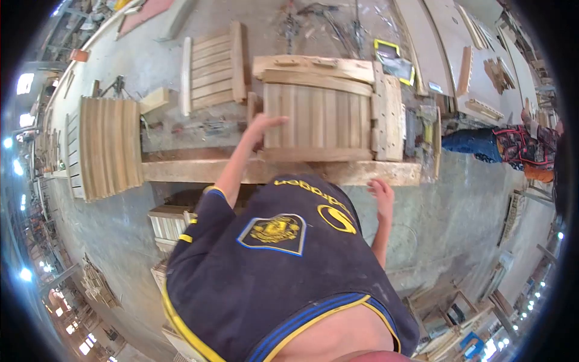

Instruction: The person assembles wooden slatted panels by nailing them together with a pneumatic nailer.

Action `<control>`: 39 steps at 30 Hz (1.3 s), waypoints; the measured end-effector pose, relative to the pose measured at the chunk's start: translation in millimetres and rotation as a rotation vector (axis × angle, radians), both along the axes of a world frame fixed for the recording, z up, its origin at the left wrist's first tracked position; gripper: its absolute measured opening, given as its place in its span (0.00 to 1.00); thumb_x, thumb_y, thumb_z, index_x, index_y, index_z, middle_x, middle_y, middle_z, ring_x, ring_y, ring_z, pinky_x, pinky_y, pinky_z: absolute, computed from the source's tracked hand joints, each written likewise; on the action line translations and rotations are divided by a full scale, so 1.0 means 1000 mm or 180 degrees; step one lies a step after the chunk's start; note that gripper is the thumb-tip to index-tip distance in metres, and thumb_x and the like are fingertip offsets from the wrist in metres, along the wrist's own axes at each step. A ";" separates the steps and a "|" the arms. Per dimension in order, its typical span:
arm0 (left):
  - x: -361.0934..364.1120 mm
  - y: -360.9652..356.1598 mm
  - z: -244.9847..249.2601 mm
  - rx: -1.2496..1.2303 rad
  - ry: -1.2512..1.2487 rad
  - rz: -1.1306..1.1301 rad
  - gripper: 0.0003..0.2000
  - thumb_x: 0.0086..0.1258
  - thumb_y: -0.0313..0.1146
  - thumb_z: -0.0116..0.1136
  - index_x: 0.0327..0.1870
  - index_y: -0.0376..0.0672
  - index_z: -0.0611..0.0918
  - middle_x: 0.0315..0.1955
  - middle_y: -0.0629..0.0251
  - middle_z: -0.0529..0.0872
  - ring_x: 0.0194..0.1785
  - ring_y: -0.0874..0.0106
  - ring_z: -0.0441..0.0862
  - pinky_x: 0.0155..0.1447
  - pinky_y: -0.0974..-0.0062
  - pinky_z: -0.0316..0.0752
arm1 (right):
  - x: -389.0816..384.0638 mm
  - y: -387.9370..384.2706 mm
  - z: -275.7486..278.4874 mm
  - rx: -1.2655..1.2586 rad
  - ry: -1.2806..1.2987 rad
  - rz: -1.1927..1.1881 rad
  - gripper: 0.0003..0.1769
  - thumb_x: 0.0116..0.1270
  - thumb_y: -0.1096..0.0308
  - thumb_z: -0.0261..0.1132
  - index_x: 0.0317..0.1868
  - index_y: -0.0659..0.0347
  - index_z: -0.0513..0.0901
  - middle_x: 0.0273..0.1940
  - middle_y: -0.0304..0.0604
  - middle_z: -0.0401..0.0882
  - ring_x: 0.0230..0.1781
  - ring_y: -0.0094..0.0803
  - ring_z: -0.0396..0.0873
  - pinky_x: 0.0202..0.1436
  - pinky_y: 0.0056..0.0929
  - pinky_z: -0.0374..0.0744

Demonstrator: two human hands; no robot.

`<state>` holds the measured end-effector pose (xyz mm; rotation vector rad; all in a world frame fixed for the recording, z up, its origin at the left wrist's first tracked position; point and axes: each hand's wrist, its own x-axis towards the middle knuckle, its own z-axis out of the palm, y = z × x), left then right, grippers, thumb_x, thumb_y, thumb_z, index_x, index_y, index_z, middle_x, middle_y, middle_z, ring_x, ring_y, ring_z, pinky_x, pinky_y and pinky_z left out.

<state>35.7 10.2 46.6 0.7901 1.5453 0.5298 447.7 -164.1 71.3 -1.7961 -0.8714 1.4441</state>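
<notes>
A slatted wooden panel lies flat on the workbench in front of me, its slats running away from my body. My left hand is at the panel's left edge, one digit stretched over the top and the others bent down along the side, partly hidden. A wooden block with small pieces on it borders the panel's far side. Along the right side runs a beam with holes. My right hand hangs near the front timber, fingers loosely bent and apart, holding nothing.
Another slatted panel lies further off to the left. A stack of grooved boards stands at the far left. Clamps and metal tools lie beyond the block, beside a yellow-edged case. Another person is at the right.
</notes>
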 end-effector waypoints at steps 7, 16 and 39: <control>0.022 -0.005 0.151 0.1102 0.0745 -0.0122 0.17 0.57 0.38 0.65 0.41 0.32 0.84 0.31 0.61 0.87 0.32 0.72 0.82 0.37 0.70 0.77 | -0.029 0.108 -0.021 0.0945 -0.2305 0.0613 0.23 0.72 0.53 0.53 0.52 0.65 0.78 0.47 0.45 0.81 0.47 0.31 0.77 0.49 0.29 0.73; -0.313 -0.168 0.276 0.2396 0.0801 0.1693 0.19 0.60 0.44 0.65 0.41 0.34 0.84 0.26 0.66 0.84 0.28 0.79 0.77 0.35 0.78 0.73 | -0.376 0.209 0.128 0.1843 -0.1180 0.1557 0.25 0.67 0.49 0.59 0.32 0.67 0.80 0.24 0.36 0.76 0.27 0.23 0.72 0.32 0.27 0.70; -0.539 -0.312 0.219 0.2776 0.3701 0.3846 0.20 0.65 0.41 0.60 0.55 0.41 0.77 0.61 0.51 0.72 0.62 0.59 0.71 0.61 0.63 0.67 | -1.002 0.307 0.224 0.3051 -0.0323 0.4116 0.26 0.61 0.50 0.64 0.52 0.60 0.82 0.41 0.42 0.85 0.43 0.28 0.82 0.51 0.26 0.75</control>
